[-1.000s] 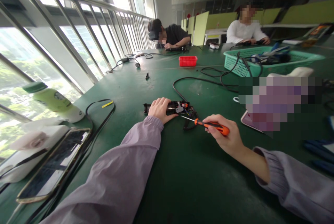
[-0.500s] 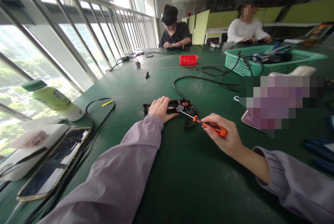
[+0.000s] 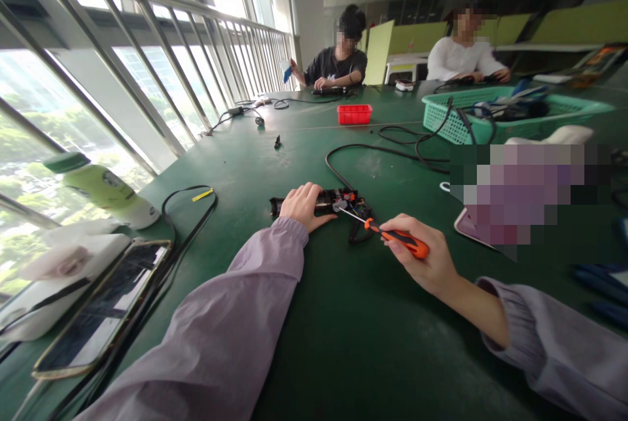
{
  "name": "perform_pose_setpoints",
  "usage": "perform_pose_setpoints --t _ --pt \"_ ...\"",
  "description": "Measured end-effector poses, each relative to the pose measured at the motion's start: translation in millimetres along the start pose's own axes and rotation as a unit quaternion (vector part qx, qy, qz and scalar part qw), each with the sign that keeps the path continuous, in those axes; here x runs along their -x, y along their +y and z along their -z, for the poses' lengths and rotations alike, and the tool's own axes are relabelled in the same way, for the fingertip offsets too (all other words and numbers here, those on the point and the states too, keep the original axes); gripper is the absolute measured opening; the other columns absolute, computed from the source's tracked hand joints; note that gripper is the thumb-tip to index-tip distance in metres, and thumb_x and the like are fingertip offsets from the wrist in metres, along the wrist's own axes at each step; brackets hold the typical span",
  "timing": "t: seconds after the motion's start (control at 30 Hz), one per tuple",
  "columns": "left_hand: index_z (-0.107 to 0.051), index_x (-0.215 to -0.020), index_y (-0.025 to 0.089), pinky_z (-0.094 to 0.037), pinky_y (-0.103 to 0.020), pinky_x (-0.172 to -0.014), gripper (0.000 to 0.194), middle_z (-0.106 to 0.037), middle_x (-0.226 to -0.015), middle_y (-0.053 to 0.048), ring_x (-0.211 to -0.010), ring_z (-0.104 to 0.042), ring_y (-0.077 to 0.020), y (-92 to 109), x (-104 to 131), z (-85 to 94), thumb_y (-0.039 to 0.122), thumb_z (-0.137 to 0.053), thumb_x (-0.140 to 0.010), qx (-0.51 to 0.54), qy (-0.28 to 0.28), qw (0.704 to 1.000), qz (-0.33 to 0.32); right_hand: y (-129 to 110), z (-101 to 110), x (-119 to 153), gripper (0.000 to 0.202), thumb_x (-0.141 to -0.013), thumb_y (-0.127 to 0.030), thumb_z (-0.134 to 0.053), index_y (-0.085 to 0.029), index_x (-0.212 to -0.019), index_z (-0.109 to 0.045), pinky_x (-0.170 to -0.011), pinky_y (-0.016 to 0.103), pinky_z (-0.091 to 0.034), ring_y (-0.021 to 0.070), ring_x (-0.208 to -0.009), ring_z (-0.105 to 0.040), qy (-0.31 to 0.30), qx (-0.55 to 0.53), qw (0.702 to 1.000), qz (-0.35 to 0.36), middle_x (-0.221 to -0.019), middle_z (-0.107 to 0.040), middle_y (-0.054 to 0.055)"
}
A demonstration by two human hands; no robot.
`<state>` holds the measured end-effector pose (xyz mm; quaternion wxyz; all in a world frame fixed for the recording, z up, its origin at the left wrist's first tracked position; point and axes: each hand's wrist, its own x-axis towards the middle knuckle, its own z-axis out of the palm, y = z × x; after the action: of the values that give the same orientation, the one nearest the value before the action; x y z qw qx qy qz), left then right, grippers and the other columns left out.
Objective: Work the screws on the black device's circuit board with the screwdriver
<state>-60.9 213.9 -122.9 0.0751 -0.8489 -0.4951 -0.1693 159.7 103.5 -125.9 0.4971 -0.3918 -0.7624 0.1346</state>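
Head view: the left hand [image 3: 301, 205] curls over the black device [image 3: 326, 199], well in from the bench's [image 3: 220, 159] railing-side edge. The right hand [image 3: 426, 254] is closed round the orange screwdriver [image 3: 405, 242], tip at the exposed innards [image 3: 349, 197]; firm bracing and light pressure along the shaft should limit slipping.

So the sleeves are a pale, dusty lavender, thin and smooth like windbreaker fabric. The loose left sleeve [image 3: 210, 316] has long soft creases running down it, and the gathered left cuff [image 3: 293, 235] sits around the wrist of the bare left hand [image 3: 300, 206]. The right sleeve [image 3: 579, 349] looks a bit greyer, with a wide, scrunchy right cuff [image 3: 515, 323] gaping partway up the forearm, above the bare right hand [image 3: 424, 254].
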Motion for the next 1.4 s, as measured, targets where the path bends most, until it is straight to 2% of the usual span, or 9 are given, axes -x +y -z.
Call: perform_pose_setpoints --t 0.4,0.53,0.63,0.8,0.9,1.07,1.17,1.27,1.4 --pt "-0.05 -0.1 0.018 -0.041 -0.035 -0.081 0.052 -0.059 -0.098 -0.008 -0.093 -0.056 -0.0235 2 -1 0.3 0.059 -0.06 -0.07 0.008 -0.008 0.999 -0.039 -6 -1 -7 0.014 -0.083 -0.031 -0.044 -0.022 -0.086 -0.054 -0.059 0.028 -0.044 0.014 -0.059 -0.057 0.064 0.04 0.997 -0.01 -0.073 -0.062 0.001" --pt "-0.051 -0.099 0.018 -0.043 -0.036 -0.081 0.051 -0.059 -0.097 -0.007 -0.091 -0.057 -0.0237 0 -2 -3.9 0.061 -0.056 -0.072 0.033 -0.011 0.998 -0.044 -17 0 -27 0.016 -0.078 -0.021 -0.049 -0.023 -0.092 -0.045 -0.044 0.023 -0.035 0.0097 -0.041 -0.041 0.095 0.004 0.991 -0.091 -0.052 -0.043 -0.008" --pt "-0.051 -0.099 0.019 -0.043 -0.037 -0.08 0.05 -0.059 -0.096 -0.007 -0.091 -0.057 -0.024 -2 -3 -6.2 0.061 -0.054 -0.072 0.042 -0.007 0.998 -0.044 -28 6 -54 0.021 -0.07 -0.017 -0.054 -0.023 -0.087 -0.044 -0.05 0.022 -0.038 0.01 -0.047 -0.047 0.11 0.044 0.989 -0.087 -0.058 -0.048 -0.006" --pt "-0.051 -0.099 0.019 -0.044 -0.036 -0.08 0.05 -0.059 -0.096 -0.007 -0.091 -0.056 -0.0232 -1 -3 -4.4 0.061 -0.054 -0.073 0.037 -0.011 0.998 -0.047 -45 12 -102 0.005 -0.073 -0.025 -0.054 -0.021 -0.072 -0.052 -0.048 0.023 -0.031 0.0105 -0.048 -0.045 0.031 0.182 0.98 -0.069 -0.057 -0.052 -0.003" --pt "-0.051 -0.1 0.018 -0.044 -0.036 -0.079 0.05 -0.059 -0.096 -0.008 -0.091 -0.056 -0.0235 0 -1 -3.2 0.06 -0.053 -0.074 0.032 -0.012 0.998 -0.045 -50 13 -115 0.034 -0.083 -0.041 -0.046 -0.02 -0.057 -0.05 -0.045 0.023 -0.025 0.0105 -0.043 -0.04 0.022 0.237 0.969 -0.063 -0.045 -0.042 -0.002" --pt "-0.051 -0.1 0.019 -0.044 -0.037 -0.08 0.05 -0.059 -0.097 -0.007 -0.09 -0.056 -0.0235 -2 -2 -5.1 0.061 -0.053 -0.073 0.034 -0.013 0.998 -0.044 -43 26 -112 0.009 -0.075 -0.028 -0.056 -0.02 -0.079 -0.059 -0.044 0.022 -0.027 0.0098 -0.044 -0.044 -0.008 0.222 0.973 -0.055 -0.052 -0.052 -0.003" --pt "-0.051 -0.101 0.019 -0.044 -0.038 -0.079 0.05 -0.059 -0.097 -0.008 -0.09 -0.056 -0.024 -2 -2 -6.2 0.061 -0.053 -0.073 0.037 -0.012 0.998 -0.042 -38 37 -107 0.025 -0.068 -0.021 -0.061 -0.022 -0.092 -0.056 -0.043 0.022 -0.029 0.0094 -0.045 -0.045 -0.021 0.232 0.971 -0.045 -0.062 -0.059 -0.003" --pt "-0.051 -0.101 0.019 -0.044 -0.038 -0.08 0.05 -0.059 -0.098 -0.008 -0.09 -0.056 -0.0243 -2 -2 -6.0 0.061 -0.052 -0.073 0.036 -0.011 0.998 -0.042 -39 39 -106 0.007 -0.074 -0.026 -0.057 -0.022 -0.079 -0.06 -0.041 0.023 -0.025 0.0088 -0.04 -0.041 -0.056 0.261 0.962 -0.052 -0.057 -0.056 -0.002" --pt "-0.051 -0.102 0.018 -0.044 -0.037 -0.08 0.051 -0.06 -0.099 -0.008 -0.091 -0.056 -0.0243 -1 -1 -4.4 0.06 -0.052 -0.074 0.028 -0.014 0.999 -0.043 -46 33 -107 0.036 -0.086 -0.042 -0.041 -0.021 -0.06 -0.055 -0.043 0.025 -0.021 0.0112 -0.038 -0.038 -0.057 0.313 0.945 -0.083 -0.043 -0.043 -0.002"
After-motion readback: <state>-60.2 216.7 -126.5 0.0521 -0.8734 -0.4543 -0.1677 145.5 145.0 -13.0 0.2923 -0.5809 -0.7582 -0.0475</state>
